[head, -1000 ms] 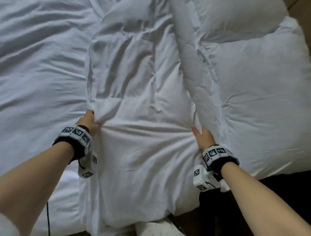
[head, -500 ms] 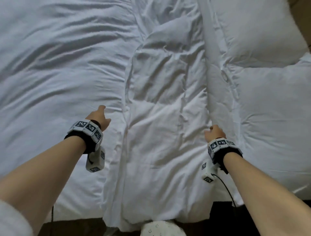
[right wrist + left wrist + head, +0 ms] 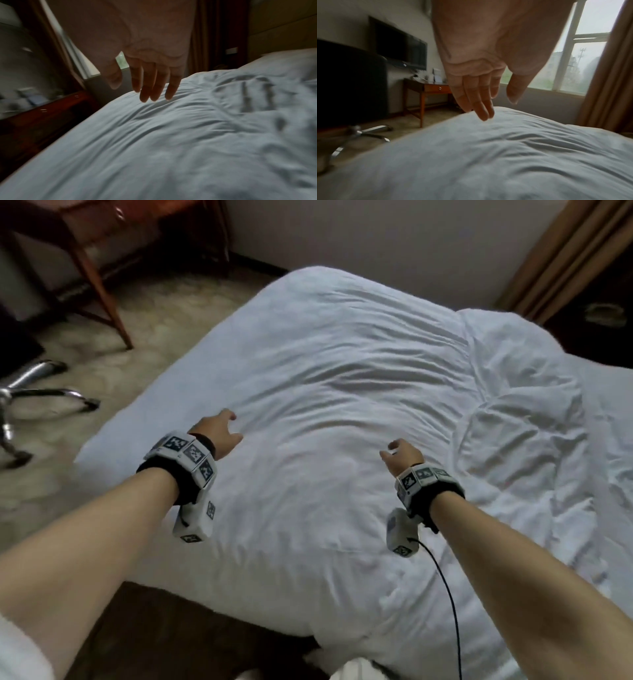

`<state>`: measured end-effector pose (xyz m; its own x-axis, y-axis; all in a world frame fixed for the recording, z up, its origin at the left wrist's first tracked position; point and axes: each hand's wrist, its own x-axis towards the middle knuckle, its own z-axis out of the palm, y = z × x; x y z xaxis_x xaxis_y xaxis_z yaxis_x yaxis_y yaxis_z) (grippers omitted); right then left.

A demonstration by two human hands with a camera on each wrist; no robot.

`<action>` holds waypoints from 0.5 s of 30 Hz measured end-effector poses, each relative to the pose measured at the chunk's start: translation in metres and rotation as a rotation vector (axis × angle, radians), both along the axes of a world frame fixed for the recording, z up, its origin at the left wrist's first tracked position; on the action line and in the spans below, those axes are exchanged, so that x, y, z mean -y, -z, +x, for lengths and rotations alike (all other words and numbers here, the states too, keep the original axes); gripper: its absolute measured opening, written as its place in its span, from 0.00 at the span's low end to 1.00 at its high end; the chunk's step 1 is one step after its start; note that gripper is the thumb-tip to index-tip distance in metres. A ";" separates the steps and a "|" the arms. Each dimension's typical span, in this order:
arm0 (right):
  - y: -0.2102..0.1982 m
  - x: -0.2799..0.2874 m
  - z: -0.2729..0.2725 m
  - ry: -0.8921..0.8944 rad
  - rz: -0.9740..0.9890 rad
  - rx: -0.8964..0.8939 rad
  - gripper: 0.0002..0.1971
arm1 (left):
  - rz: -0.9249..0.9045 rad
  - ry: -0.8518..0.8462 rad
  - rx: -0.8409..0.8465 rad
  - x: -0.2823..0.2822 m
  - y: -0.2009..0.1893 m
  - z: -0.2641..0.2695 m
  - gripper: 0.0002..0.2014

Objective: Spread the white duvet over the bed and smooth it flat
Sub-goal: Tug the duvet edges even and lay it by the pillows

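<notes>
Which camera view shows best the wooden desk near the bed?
The left wrist view: the wooden desk shows its top, drawer and legs, with small items on it. The head view cuts it off at the frame's top edge, leaving mostly one leg. The right wrist view has only blurred reddish wood at left; I cannot tell what it is.

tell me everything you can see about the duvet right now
The duvet is white, soft, puffy fabric covering the bed, its near and left edges draping over the sides. The middle lies fairly flat with shallow wrinkles; the right part is more heavily crumpled. The left hand and right hand are over it with fingers loosely extended, gripping nothing; whether the fingertips touch the fabric is unclear.
</notes>
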<state>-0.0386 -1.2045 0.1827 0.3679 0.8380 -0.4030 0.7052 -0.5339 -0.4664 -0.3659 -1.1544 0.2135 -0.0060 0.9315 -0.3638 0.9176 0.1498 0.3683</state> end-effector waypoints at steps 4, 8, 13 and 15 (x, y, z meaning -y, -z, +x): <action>-0.021 -0.047 -0.164 -0.217 0.046 -0.051 0.20 | 0.059 -0.206 0.008 -0.001 -0.017 -0.147 0.25; -0.028 -0.097 -0.290 -0.381 0.080 -0.047 0.19 | 0.080 -0.363 0.123 -0.010 -0.004 -0.252 0.23; -0.019 -0.160 -0.395 -0.466 0.064 -0.036 0.18 | 0.071 -0.446 0.153 -0.050 0.003 -0.354 0.23; -0.015 -0.200 -0.440 -0.491 0.069 -0.025 0.18 | 0.114 -0.497 0.159 -0.087 -0.003 -0.404 0.23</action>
<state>-0.4786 -1.0048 0.1978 -0.0862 0.9349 -0.3443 0.8537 -0.1088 -0.5093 -0.7703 -1.0673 0.2166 -0.4094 0.8640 -0.2931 0.6781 0.5031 0.5358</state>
